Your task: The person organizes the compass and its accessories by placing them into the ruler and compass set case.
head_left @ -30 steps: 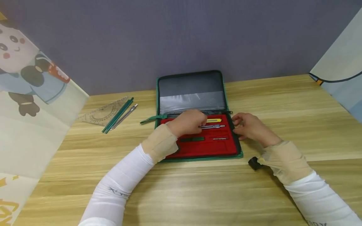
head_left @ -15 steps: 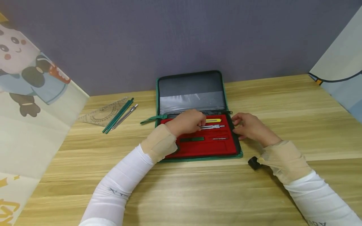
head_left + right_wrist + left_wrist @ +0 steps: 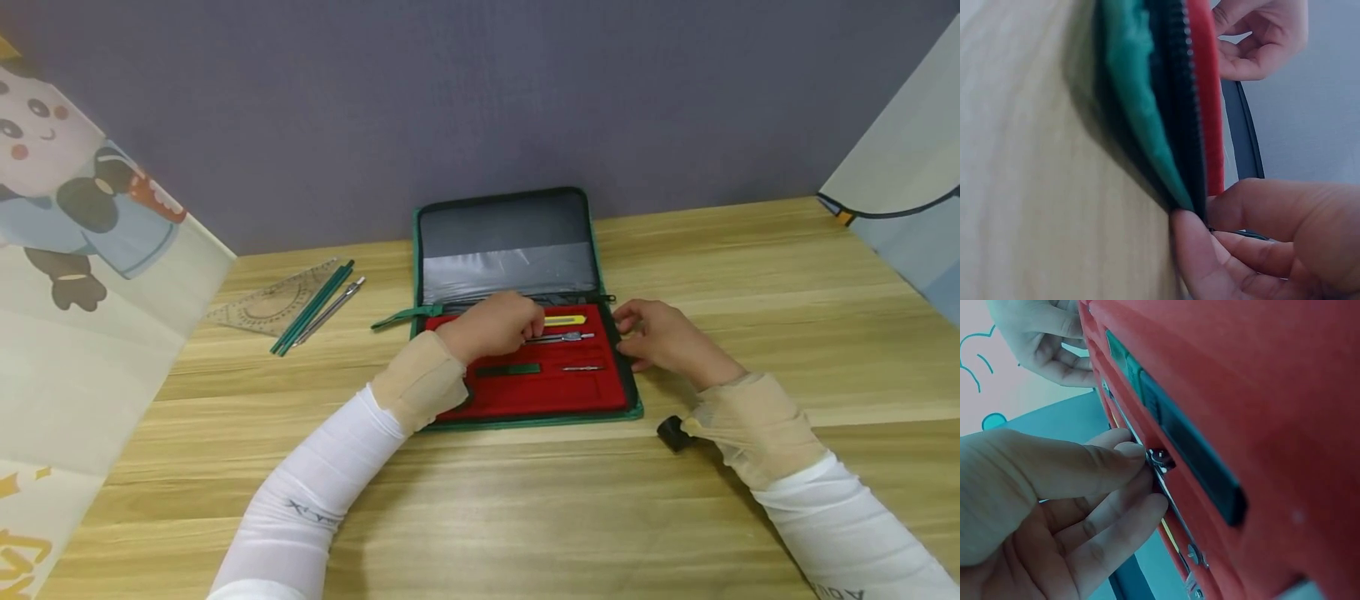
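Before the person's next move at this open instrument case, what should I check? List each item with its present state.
1. Lid open: ok, raised behind the red tray.
2. Case held: ok, the right hand pinches its right edge.
3. Left hand at the silver compass: ok, thumb and fingertips close on it.
4. Compass fully seated in its slot: cannot tell, the left hand covers part of it.
5. Yellow knife in the tray: ok, beside the compass.
6. Clear triangle, green pencils and loose silver tool packed: not ok, all outside the case.
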{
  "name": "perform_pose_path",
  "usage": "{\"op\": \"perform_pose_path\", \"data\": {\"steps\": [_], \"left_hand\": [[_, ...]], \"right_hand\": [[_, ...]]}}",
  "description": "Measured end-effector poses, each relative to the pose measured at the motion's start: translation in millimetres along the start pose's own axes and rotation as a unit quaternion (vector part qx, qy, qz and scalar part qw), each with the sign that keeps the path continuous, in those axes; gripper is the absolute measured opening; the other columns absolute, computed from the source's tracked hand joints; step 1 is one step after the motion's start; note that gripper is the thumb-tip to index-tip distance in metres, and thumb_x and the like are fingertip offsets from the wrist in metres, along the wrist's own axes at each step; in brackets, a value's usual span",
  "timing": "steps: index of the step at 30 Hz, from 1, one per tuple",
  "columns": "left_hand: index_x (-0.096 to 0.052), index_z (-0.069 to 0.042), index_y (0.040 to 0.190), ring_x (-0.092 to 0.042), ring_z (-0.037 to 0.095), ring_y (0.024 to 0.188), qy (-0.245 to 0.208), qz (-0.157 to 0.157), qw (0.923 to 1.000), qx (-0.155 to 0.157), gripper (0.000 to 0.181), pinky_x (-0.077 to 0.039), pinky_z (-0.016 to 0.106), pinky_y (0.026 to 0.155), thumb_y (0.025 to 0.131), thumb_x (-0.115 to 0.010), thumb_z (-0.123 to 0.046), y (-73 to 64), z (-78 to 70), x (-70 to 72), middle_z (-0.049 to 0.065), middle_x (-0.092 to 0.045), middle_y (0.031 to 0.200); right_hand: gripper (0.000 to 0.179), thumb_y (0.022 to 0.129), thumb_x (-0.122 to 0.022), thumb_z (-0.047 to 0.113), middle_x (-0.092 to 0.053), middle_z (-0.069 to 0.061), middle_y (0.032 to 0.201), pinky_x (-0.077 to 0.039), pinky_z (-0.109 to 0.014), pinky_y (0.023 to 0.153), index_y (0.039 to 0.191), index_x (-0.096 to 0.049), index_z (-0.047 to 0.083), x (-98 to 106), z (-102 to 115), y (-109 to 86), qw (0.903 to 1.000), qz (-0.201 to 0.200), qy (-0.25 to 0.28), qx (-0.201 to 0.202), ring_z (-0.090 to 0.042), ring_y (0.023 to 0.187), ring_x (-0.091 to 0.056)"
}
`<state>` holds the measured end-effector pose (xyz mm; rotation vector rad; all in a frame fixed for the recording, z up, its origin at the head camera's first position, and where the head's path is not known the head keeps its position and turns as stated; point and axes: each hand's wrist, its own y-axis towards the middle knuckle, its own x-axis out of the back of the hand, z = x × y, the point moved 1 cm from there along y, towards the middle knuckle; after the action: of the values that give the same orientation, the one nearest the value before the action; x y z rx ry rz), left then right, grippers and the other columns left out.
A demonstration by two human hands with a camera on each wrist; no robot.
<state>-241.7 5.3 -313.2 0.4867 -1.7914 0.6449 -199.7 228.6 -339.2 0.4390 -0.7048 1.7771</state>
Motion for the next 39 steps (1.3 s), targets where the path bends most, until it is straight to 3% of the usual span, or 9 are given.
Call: {"op": "perform_pose_path", "data": {"steps": [8,15,20,23,26,32,36,39], "left_hand": [[-0.067,-0.007,0.1,-0.059,0.017,0.09,-0.008,-0.006,0.9999,0.003,0.021,-0.047,0.026,0.082,0.088,-0.056,0.004,-3.4,1.6,-0.4,0.005,-0.065,0.098],[-0.065,-0.008,0.109,-0.058,0.017,0.096,-0.022,-0.001,0.9997,-0.006,0.027,-0.047,0.027,0.085,0.088,-0.055,0.005,-6.8,9.2,1.0,0.005,-0.065,0.104],[-0.065,-0.006,0.111,-0.06,0.018,0.094,-0.021,-0.039,0.999,0.011,0.028,-0.048,0.03,0.083,0.086,-0.057,0.004,-21.2,25.7,8.7,0.006,-0.066,0.104],[-0.065,-0.002,0.107,-0.061,0.02,0.09,-0.015,-0.07,0.9966,0.04,0.025,-0.049,0.033,0.081,0.084,-0.059,0.003,-36.6,41.6,15.5,0.009,-0.067,0.1],[-0.064,0.0,0.106,-0.061,0.023,0.088,-0.018,-0.093,0.9916,0.089,0.024,-0.05,0.036,0.079,0.083,-0.059,0.002,-55.3,61.8,22.2,0.011,-0.066,0.098],[-0.061,0.004,0.11,-0.06,0.03,0.088,-0.038,-0.126,0.9714,0.197,0.026,-0.048,0.043,0.078,0.085,-0.058,-0.002,-95.4,114.9,29.6,0.017,-0.065,0.098],[-0.06,0.007,0.111,-0.06,0.034,0.089,-0.061,-0.131,0.9581,0.247,0.028,-0.048,0.046,0.078,0.085,-0.058,-0.001,-116.6,148.6,25.8,0.022,-0.063,0.1],[-0.06,0.01,0.112,-0.06,0.036,0.091,-0.066,-0.122,0.952,0.273,0.028,-0.048,0.047,0.079,0.085,-0.057,0.0,-127.6,162.5,22.4,0.025,-0.062,0.103]], "right_hand": [[0.049,0.082,-0.058,-0.004,-0.048,-0.025,0.108,-0.055,-0.032,0.056,0.127,-0.041,-0.015,-1,1,1.2,1.0,0.001,-0.002,0.003,-0.016,0.071,-0.057],[0.048,0.082,-0.058,-0.006,-0.048,-0.025,0.108,-0.055,-0.031,0.056,0.126,-0.042,-0.015,0,-1,0.8,1.0,-0.001,0.0,0.006,-0.014,0.068,-0.057],[0.048,0.083,-0.057,-0.004,-0.047,-0.026,0.109,-0.055,-0.032,0.057,0.127,-0.041,-0.015,3,-2,-0.6,1.0,0.0,-0.001,0.003,-0.016,0.073,-0.058],[0.048,0.085,-0.056,-0.004,-0.046,-0.026,0.11,-0.055,-0.032,0.058,0.128,-0.04,-0.015,4,-3,-1.3,1.0,0.005,0.0,0.001,-0.018,0.075,-0.058],[0.048,0.085,-0.055,-0.003,-0.046,-0.026,0.111,-0.055,-0.032,0.058,0.129,-0.039,-0.015,4,-4,-1.9,1.0,0.009,0.002,0.001,-0.018,0.076,-0.058],[0.048,0.085,-0.056,-0.004,-0.046,-0.027,0.111,-0.055,-0.031,0.058,0.128,-0.039,-0.015,2,-4,-1.4,1.0,0.008,0.004,0.003,-0.017,0.074,-0.057],[0.049,0.085,-0.058,-0.004,-0.045,-0.027,0.11,-0.055,-0.032,0.057,0.128,-0.039,-0.015,2,-4,0.3,0.9999,0.008,0.005,0.006,-0.017,0.073,-0.057],[0.049,0.085,-0.058,-0.004,-0.045,-0.027,0.11,-0.055,-0.032,0.057,0.128,-0.039,-0.016,2,-5,1.5,0.9999,0.01,0.006,0.008,-0.017,0.074,-0.057]]}}
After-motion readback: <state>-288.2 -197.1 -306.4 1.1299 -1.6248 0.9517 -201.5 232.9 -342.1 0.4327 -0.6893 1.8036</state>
